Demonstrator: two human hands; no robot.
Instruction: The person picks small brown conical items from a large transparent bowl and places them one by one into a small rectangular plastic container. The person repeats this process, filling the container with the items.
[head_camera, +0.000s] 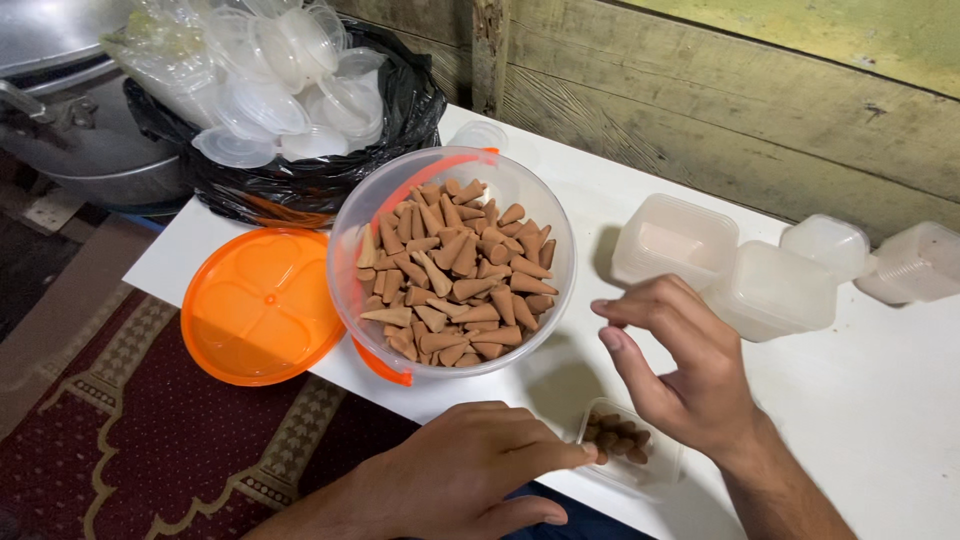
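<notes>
A clear round tub (452, 262) with orange handle holds many tan cones (455, 275) on the white table (880, 400). A small clear container (630, 452) near the table's front edge holds several brown cones. My left hand (470, 480) rests at the container's left end, fingertips touching its rim. Just above the container hovers my right hand (680, 365), with fingers loosely curled and thumb apart; I see nothing in it.
An orange lid (262, 305) lies left of the tub. A black bag (300, 180) of clear plastic lids (280, 90) sits behind. Closed clear containers (770, 290) stand at the right, by a wooden wall. A metal pot (70, 110) is at far left, a red rug (150, 450) below.
</notes>
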